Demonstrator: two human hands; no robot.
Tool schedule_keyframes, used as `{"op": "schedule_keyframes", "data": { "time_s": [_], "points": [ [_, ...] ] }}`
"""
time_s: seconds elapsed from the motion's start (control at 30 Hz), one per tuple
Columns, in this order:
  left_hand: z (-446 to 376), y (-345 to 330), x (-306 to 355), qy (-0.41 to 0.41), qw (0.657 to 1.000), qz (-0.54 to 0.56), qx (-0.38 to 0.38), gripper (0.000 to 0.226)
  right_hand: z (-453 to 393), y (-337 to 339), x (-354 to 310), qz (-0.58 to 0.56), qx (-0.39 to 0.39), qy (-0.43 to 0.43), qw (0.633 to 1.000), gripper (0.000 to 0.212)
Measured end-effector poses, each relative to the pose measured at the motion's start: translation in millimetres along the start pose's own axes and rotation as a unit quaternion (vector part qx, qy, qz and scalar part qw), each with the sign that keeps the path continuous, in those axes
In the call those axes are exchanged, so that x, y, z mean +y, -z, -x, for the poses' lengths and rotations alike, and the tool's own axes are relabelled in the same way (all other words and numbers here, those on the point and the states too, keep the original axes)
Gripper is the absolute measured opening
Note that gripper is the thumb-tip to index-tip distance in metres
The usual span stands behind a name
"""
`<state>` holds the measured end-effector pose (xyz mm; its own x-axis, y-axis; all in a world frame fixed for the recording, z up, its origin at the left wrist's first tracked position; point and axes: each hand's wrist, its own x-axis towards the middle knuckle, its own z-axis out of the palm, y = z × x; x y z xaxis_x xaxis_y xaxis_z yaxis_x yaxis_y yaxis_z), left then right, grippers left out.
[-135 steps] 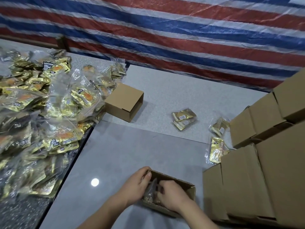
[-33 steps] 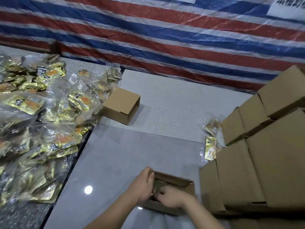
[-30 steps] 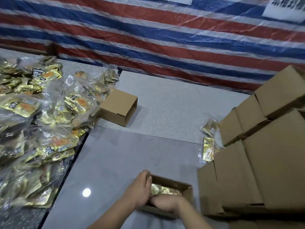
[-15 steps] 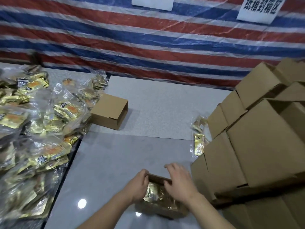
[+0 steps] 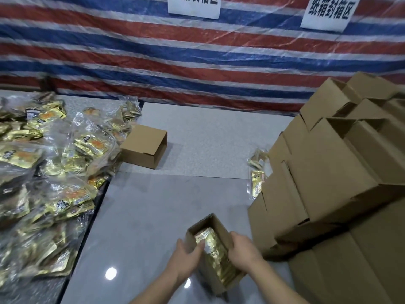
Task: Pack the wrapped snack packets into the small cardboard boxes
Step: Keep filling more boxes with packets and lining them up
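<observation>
- Small open cardboard box (image 5: 215, 224) low in the view, on the grey table (image 5: 142, 216), held between both hands.
- Left hand (image 5: 186, 257) grips the box's left wall; thumb curls over the rim, tip touching the packets inside.
- Right hand (image 5: 243, 252) clasps the right wall, fingers wrapped over the outside.
- Gold wrapped snack packets (image 5: 215, 253) lie inside the box, filling most of it.
- Loose heap of packets (image 5: 50, 172) in clear wrap covers the left side of the table.
- Second box (image 5: 143, 149), on its side, just beside that heap.
- Stack of cardboard boxes (image 5: 333, 172) at right, near the held box.
- Two stray packets (image 5: 257, 174) against the stack's left edge.
- Striped tarp (image 5: 175, 51) behind, two paper signs (image 5: 328, 12) on it.
</observation>
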<state>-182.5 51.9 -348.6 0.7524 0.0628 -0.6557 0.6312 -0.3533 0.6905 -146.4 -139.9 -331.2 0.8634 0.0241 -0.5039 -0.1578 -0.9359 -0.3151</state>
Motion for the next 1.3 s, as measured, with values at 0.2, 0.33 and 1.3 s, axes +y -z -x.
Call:
{"op": "schedule_keyframes", "data": {
  "time_s": [0.2,0.33,1.3],
  "points": [
    [23.5,-29.8,7.1,0.029,0.993,-0.081,-0.079,0.052,23.1,-6.5,0.4,-0.065,-0.004,0.010,0.998,0.030],
    [39.2,-52.1,2.1,0.008,0.987,-0.137,-0.085,0.054,53.8,-11.3,19.0,-0.085,-0.011,-0.006,0.996,0.029],
    [77.7,-228.5,51.2,-0.002,0.978,-0.123,-0.167,0.044,129.1,-6.0,162.1,0.018,0.119,0.002,0.993,0.048]
  ]
}}
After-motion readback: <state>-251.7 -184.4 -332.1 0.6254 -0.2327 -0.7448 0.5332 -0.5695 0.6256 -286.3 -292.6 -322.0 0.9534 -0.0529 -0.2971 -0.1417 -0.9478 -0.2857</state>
